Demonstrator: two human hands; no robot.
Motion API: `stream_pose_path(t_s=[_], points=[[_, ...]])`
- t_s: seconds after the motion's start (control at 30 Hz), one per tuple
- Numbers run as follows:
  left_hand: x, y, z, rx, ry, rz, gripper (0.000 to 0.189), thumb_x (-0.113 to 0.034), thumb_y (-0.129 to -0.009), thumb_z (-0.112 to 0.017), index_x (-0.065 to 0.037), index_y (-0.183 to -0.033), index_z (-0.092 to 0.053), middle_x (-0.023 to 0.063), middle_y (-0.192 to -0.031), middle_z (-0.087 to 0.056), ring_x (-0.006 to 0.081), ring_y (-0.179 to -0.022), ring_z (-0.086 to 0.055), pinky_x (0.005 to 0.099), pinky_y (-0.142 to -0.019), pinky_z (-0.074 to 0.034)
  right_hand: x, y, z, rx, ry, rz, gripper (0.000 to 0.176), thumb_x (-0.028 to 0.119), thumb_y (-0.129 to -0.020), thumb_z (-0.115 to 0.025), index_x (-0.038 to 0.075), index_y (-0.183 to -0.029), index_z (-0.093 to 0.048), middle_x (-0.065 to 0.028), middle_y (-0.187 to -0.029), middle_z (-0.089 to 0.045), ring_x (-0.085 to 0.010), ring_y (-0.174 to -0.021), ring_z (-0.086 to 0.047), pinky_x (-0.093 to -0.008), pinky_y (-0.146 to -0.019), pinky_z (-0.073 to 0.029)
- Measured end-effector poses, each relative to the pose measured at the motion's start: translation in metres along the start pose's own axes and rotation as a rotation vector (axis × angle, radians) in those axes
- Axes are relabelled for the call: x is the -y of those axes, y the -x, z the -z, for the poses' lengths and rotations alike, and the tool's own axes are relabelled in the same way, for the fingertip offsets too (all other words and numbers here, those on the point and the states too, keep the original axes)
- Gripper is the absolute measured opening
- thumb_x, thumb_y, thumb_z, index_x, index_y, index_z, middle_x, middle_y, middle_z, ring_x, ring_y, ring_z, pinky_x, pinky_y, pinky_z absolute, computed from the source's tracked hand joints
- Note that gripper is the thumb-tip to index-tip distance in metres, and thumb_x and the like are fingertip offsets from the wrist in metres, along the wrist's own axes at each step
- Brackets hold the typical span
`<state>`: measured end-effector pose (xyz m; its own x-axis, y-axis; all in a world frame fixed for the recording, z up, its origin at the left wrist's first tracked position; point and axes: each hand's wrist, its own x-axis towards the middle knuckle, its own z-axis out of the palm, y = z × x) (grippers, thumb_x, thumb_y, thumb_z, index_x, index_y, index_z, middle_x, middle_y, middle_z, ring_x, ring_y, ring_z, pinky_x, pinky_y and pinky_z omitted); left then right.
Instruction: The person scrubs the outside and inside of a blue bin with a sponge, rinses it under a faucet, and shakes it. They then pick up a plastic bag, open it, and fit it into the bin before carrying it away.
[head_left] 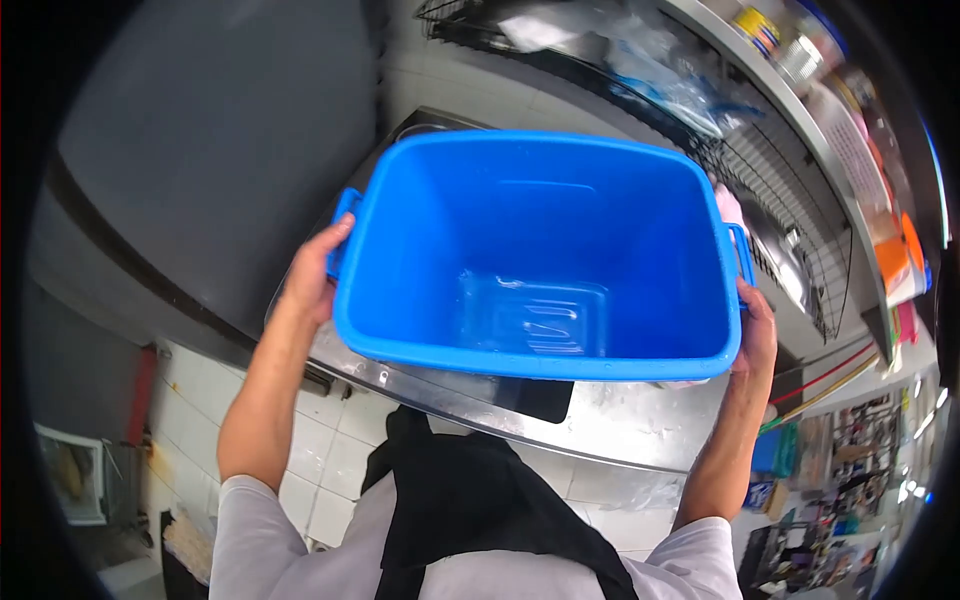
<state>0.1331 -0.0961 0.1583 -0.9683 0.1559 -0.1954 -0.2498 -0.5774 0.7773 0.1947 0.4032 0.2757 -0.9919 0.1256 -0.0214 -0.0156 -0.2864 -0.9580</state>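
now, hands hold the blue tub above the counter edge.

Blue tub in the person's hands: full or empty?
Empty of objects: the blue tub shows bare walls and bottom. Shiny marks there may be water; I cannot tell.

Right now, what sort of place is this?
Probably a kitchen or its wash-up area, perhaps a commercial one: a metal counter with water drops on it, a wire rack along the wall, and tins on a shelf.
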Motion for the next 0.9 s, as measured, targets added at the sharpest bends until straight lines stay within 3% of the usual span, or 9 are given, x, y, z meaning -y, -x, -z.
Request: stream_pose_path(t_s=[0.07, 0.13, 0.27, 0.4, 0.57, 0.67, 0.83, 0.9], points=[[-0.029, 0.006, -0.036, 0.000, -0.036, -0.068, 0.035, -0.031, -0.086, -0.061, -0.001, -0.103, -0.062, 0.0132, -0.092, -0.066, 0.0207, -0.082, -0.065, 0.0356, -0.078, -0.053, -0.013, 0.008, 0.028, 0.068, 0.029, 0.013, 0.029, 0.020, -0.093, -0.052, -0.005, -0.106, -0.058, -0.0130, -0.094, -0.066, -0.0185, -0.080, -0.064, -0.0311, -0.073, -0.054], [-0.058, 0.012, -0.067, 0.030, -0.126, -0.127, 0.027, -0.024, -0.085, -0.060, -0.001, -0.098, -0.062, 0.0129, -0.089, -0.066, 0.0199, -0.078, -0.065, 0.0331, -0.073, -0.055, -0.031, 0.014, 0.045, -0.035, 0.027, -0.044, 0.035, 0.027, -0.094, -0.053, -0.005, -0.106, -0.058, -0.0114, -0.095, -0.065, -0.0165, -0.082, -0.063, -0.0297, -0.073, -0.053], [-0.101, 0.020, -0.132, -0.070, -0.307, -0.293, 0.017, -0.014, -0.084, -0.059, 0.001, -0.092, -0.062, 0.0121, -0.084, -0.067, 0.0198, -0.071, -0.065, 0.0317, -0.067, -0.056, -0.082, 0.009, 0.068, 0.007, -0.083, -0.165, 0.046, 0.037, -0.092, -0.057, -0.005, -0.109, -0.056, -0.0112, -0.103, -0.064, -0.0149, -0.089, -0.061, -0.0292, -0.078, -0.050], [-0.126, 0.025, -0.189, -0.111, -0.476, -0.273, 0.017, -0.011, -0.083, -0.057, 0.003, -0.093, -0.061, 0.0135, -0.079, -0.066, 0.0209, -0.068, -0.066, 0.0331, -0.068, -0.057, -0.136, -0.003, 0.062, 0.140, -0.226, -0.294, 0.052, 0.039, -0.090, -0.060, -0.006, -0.115, -0.054, -0.0124, -0.108, -0.062, -0.0173, -0.095, -0.061, -0.0309, -0.083, -0.050], [-0.117, 0.020, -0.228, -0.110, -0.702, -0.216, 0.028, -0.016, -0.082, -0.058, 0.003, -0.102, -0.060, 0.0141, -0.089, -0.067, 0.0219, -0.075, -0.066, 0.0330, -0.073, -0.055, -0.231, -0.028, 0.036, 0.179, -0.433, -0.369, 0.057, 0.037, -0.090, -0.060, -0.007, -0.124, -0.047, -0.0145, -0.113, -0.060, -0.0197, -0.101, -0.060, -0.0329, -0.088, -0.049], [-0.099, 0.011, -0.245, -0.095, -0.777, -0.182, 0.029, -0.016, -0.082, -0.058, 0.003, -0.104, -0.058, 0.0133, -0.091, -0.066, 0.0213, -0.077, -0.066, 0.0325, -0.074, -0.055, -0.267, -0.035, 0.021, 0.094, -0.551, -0.337, 0.052, 0.033, -0.093, -0.056, -0.005, -0.128, -0.045, -0.0154, -0.116, -0.058, -0.0220, -0.103, -0.059, -0.0338, -0.091, -0.048], [-0.043, 0.012, -0.285, -0.156, -1.067, -0.283, 0.025, -0.017, -0.081, -0.059, 0.001, -0.098, -0.059, 0.0035, -0.075, -0.057, 0.0113, -0.065, -0.053, 0.0246, -0.064, -0.046, -0.342, -0.053, 0.003, -0.096, -0.223, -0.196, 0.053, 0.034, -0.092, -0.056, 0.001, -0.132, -0.046, -0.0186, -0.120, -0.059, -0.0255, -0.106, -0.059, -0.0351, -0.089, -0.047], [-0.034, 0.002, -0.289, -0.096, -1.093, -0.232, 0.023, -0.015, -0.081, -0.059, 0.001, -0.097, -0.059, 0.0064, -0.082, -0.060, 0.0137, -0.070, -0.058, 0.0274, -0.068, -0.049, -0.372, -0.067, -0.002, -0.139, -0.070, -0.160, 0.052, 0.033, -0.092, -0.055, 0.001, -0.132, -0.046, -0.0203, -0.120, -0.059, -0.0283, -0.105, -0.060, -0.0363, -0.089, -0.046]])
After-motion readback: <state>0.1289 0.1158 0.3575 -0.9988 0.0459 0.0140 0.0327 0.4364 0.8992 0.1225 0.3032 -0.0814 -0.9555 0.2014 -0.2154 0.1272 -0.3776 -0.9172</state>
